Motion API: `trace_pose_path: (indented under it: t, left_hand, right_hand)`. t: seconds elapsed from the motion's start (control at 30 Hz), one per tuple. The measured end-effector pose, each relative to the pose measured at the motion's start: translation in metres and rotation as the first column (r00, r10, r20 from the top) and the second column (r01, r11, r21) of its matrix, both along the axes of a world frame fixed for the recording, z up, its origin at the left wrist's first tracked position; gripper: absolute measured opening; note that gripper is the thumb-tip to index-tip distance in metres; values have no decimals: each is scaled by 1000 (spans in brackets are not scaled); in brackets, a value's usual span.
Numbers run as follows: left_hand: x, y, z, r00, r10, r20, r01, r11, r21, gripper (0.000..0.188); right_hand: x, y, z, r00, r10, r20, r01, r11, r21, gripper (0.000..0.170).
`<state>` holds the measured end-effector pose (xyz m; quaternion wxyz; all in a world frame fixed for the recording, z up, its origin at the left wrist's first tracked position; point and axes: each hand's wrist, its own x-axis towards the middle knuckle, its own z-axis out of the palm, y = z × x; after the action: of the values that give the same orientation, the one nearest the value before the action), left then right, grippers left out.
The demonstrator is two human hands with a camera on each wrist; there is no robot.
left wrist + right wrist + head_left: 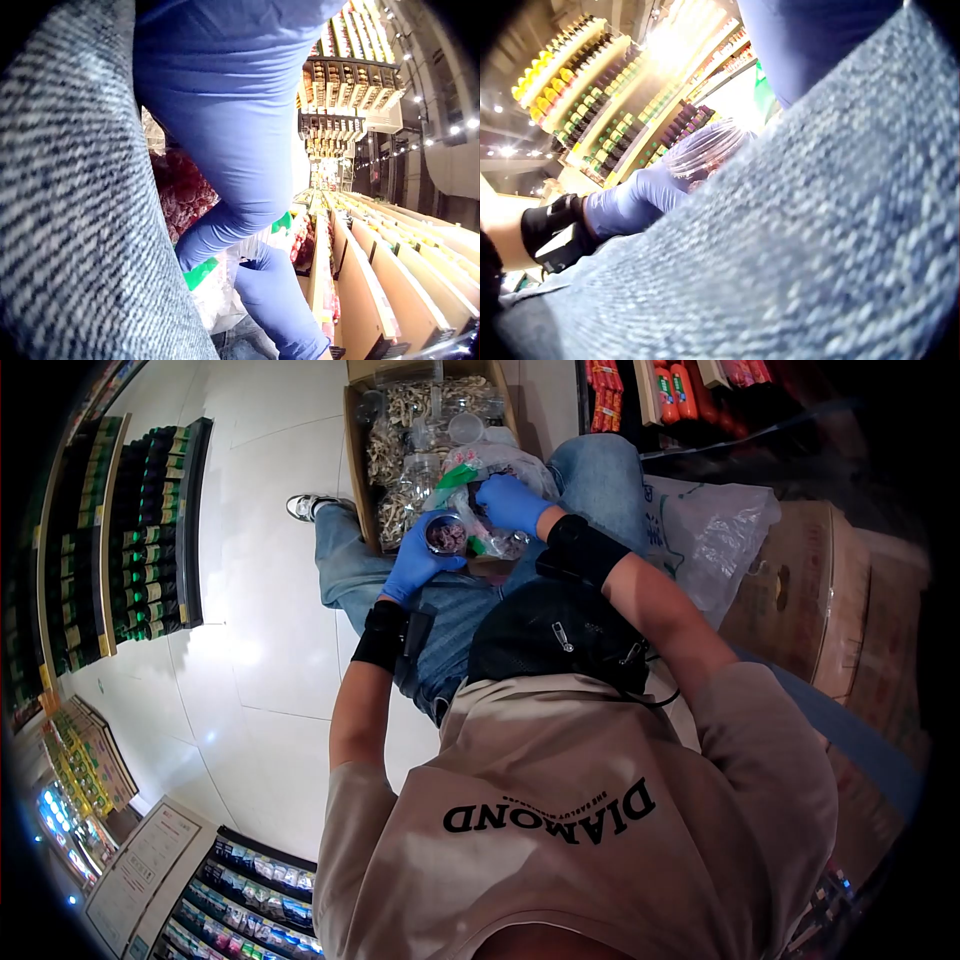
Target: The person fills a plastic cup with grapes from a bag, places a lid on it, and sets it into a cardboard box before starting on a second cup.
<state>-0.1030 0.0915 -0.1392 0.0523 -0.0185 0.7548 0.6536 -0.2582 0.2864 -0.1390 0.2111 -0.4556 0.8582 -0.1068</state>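
Observation:
The person's left hand, in a blue glove, grips a round clear jar holding dark reddish dried pieces. In the right wrist view the same hand is curled round the ribbed clear jar. The gloved right hand is at a clear plastic bag with green print, just right of the jar; its fingertips are hidden in the bag. In the left wrist view, dark red pieces show beside the left hand, and the right hand is by the bag.
A cardboard box with clear jars and pale dried pieces stands in front, between the legs. Another plastic bag and large cartons lie at the right. Shelves of bottles stand at the left, red packages at top right.

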Motion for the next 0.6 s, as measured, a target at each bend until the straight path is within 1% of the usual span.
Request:
trace_pose_path:
  t: [0.03, 0.1, 0.23, 0.27, 0.3, 0.33, 0.4, 0.43, 0.47, 0.5, 0.53, 0.6]
  left_hand:
    - [0, 0, 1, 1000, 0, -2, 0, 1000, 0, 82]
    - [-1, 1, 1, 1000, -3, -2, 3, 1000, 0, 82]
    - [-2, 1, 3, 1000, -10, 0, 10, 1000, 1, 81]
    - [-2, 1, 3, 1000, -9, -1, 9, 1000, 1, 81]
    - [-1, 2, 4, 1000, 4, -12, -5, 1000, -22, 81]
    - [0, 1, 4, 1000, 20, -24, -21, 999, -45, 81]
    - [0, -1, 1, 1000, 13, -19, -14, 998, -60, 81]
    - [-1, -2, -2, 1000, -2, -16, 1, 997, -75, 82]
    - [-1, -1, -5, 1000, -1, -17, 0, 997, -74, 82]
    - [-1, 0, -6, 1000, 11, -3, -11, 1000, -5, 82]
    - [-1, 0, -7, 1000, 21, 11, -22, 998, 64, 82]
    - [-1, 0, -6, 1000, 11, 15, -12, 997, 81, 81]
  right_hand:
    - [1, 1, 2, 1000, -1, 0, 1, 1000, 0, 20]
    - [2, 2, 4, 998, -54, 28, 56, 994, -98, 27]
    - [2, 3, 5, 998, -64, 0, 64, 991, -118, 30]
    - [4, 3, 6, 994, -109, 8, 104, 929, -354, 23]
    - [6, 2, 12, 989, -146, 27, 136, 811, -569, 18]
    - [6, 0, 19, 990, -140, 26, 130, 811, -571, 18]
    - [9, -4, 34, 956, -17, 292, 222, 690, -689, 24]
    - [12, -8, 41, 956, -15, 291, 221, 691, -688, 24]
    - [17, -11, 48, 907, 34, 420, 271, 717, -643, 26]
    - [21, -13, 52, 837, 76, 542, 314, 744, -589, 29]
    - [25, -13, 57, 836, 76, 543, 315, 745, -589, 29]
    - [30, -12, 61, 891, 100, 442, 199, 790, -580, 29]
